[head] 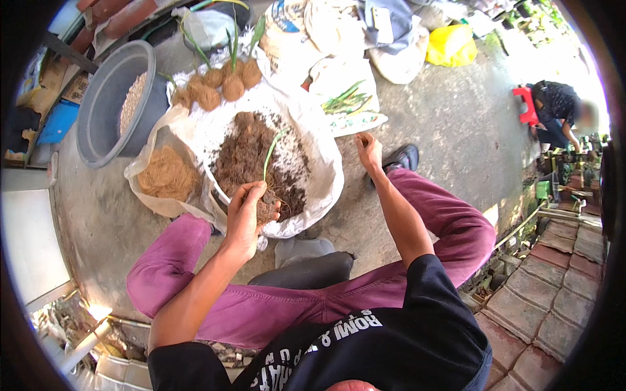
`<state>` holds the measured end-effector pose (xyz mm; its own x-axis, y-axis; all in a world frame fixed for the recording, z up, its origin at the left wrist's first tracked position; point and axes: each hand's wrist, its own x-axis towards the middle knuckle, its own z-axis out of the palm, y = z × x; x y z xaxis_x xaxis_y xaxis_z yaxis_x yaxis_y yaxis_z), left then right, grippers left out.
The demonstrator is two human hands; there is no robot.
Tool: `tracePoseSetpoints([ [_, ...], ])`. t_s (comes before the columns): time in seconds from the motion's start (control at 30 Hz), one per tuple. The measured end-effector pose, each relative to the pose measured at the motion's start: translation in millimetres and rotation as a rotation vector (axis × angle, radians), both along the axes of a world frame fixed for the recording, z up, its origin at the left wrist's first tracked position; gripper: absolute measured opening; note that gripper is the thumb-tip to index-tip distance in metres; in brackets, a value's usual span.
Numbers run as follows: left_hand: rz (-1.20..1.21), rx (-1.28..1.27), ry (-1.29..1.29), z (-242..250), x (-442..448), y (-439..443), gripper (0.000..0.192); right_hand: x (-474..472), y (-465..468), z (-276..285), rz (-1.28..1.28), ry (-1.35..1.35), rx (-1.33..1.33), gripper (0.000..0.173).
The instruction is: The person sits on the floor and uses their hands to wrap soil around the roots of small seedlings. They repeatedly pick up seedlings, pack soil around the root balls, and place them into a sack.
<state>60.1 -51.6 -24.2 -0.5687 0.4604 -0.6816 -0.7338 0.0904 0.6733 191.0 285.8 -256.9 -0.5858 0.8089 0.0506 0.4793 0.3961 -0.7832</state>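
My left hand (247, 210) grips a green plant cutting (268, 159) by its base, where fibrous roots and a clump of growing medium (266, 209) hang. It is held over a white woven sack (326, 171) with its mouth rolled wide, containing dark brown soil (247, 146). Off to the right, my right hand (369, 150) is above the concrete with its fingers curled; whether anything small is between them I cannot tell. Just beyond it, several loose green cuttings (348, 101) lie on a flattened printed bag (337, 73).
Several fibre-wrapped balls (233, 88), some sprouting green leaves, sit at the sack's far edge. A bag of tan coconut fibre (168, 176) and a grey tub (88, 117) stand left. A yellow plastic bag (451, 45) lies far off. Another person (555, 107) bends beside a red stool (527, 105).
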Motion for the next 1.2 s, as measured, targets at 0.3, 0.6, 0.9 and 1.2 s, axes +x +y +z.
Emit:
tracePoseSetpoints([
  [0.3,0.009,0.137,0.112,16,-5,36,0.02,-98,37,235,0.486,0.024,0.359,0.016],
  [0.6,0.044,0.336,-0.004,9,-10,53,0.022,-55,-88,304,0.405,0.365,0.388,0.018],
  [0.9,0.047,0.565,-0.104,27,-7,81,0.026,-58,-115,293,0.23,0.55,-0.387,0.026],
  [1.2,0.024,0.557,-0.14,17,-7,106,0.025,-41,-98,297,0.248,0.43,-0.09,0.02],
])
